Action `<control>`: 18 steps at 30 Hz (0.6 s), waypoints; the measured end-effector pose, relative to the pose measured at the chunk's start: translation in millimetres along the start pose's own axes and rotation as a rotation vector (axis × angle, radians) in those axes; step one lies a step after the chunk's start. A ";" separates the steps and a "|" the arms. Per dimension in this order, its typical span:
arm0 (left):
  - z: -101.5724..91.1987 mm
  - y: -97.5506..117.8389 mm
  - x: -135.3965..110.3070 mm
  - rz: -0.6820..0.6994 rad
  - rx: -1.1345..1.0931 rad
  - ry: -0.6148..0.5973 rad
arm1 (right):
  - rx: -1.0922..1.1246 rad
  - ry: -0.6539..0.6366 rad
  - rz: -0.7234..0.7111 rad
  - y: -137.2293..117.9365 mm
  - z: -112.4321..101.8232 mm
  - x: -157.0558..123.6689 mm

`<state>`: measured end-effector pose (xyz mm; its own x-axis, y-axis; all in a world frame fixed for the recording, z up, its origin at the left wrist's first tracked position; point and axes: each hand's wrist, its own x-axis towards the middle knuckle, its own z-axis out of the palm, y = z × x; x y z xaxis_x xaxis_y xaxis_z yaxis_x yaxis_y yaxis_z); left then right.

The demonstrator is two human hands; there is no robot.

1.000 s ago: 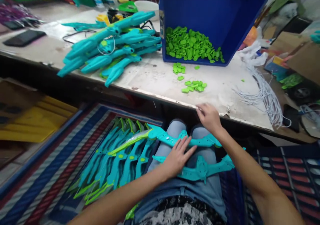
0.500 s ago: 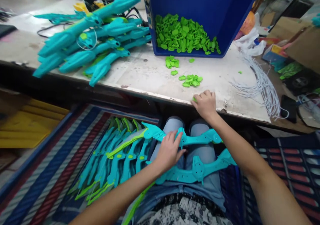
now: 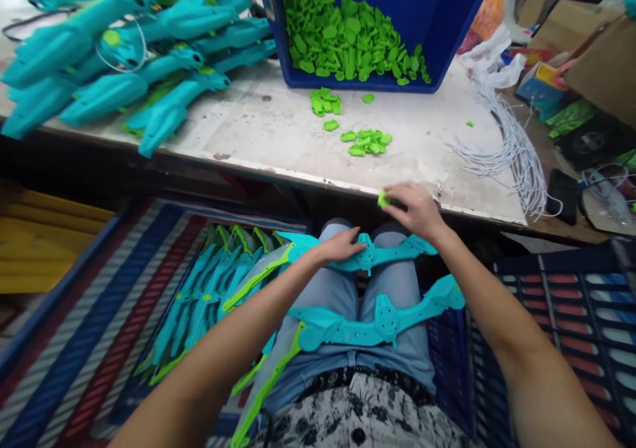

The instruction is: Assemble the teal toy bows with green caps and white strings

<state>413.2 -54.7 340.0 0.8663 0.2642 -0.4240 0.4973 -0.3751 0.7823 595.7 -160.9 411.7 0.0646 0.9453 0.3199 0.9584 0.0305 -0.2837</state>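
Note:
Across my thighs lie two teal bow-shaped plastic parts with lime-green edges, a farther one (image 3: 392, 256) and a nearer one (image 3: 342, 330). My left hand (image 3: 342, 245) is closed on the farther part, left of its round middle; some of its fingers are hidden. Just off the table edge, my right hand (image 3: 415, 208), slightly blurred, pinches a small green plastic piece (image 3: 382, 199) between thumb and fingers. Several loose green pieces (image 3: 370, 142) lie on the table beyond it, and many more green pieces (image 3: 348, 40) fill the bottom of a tipped blue bin (image 3: 368, 89).
Teal parts (image 3: 163, 77) are piled on the table (image 3: 278, 130) at left. More teal bow-shaped parts (image 3: 199, 295) stand in a row on a striped surface (image 3: 124, 289) beside my left leg. White cords (image 3: 517, 156) hang over the table's right end. A dark slatted crate (image 3: 571, 309) is at right.
My right hand has lifted the small green piece off the table edge. My left hand has shifted from spread over the farther part to closed around it. The view has tilted down slightly.

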 end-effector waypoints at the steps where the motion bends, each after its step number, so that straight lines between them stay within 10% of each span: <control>1: -6.0 -3.3 3.1 -0.013 -0.100 -0.047 | 0.032 -0.007 -0.052 -10.4 5.8 -14.3; 7: -11.9 -13.0 12.1 -0.181 -0.738 -0.247 | 0.037 -0.037 -0.150 -46.2 58.1 -77.0; 18: -4.2 -7.4 7.9 -0.050 -0.611 -0.166 | 0.344 0.032 0.325 -58.9 81.2 -83.4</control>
<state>416.1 -46.2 332.8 0.8629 0.1087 -0.4936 0.4629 0.2223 0.8581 511.3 -215.1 328.4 0.3594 0.9134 0.1911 0.7398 -0.1541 -0.6550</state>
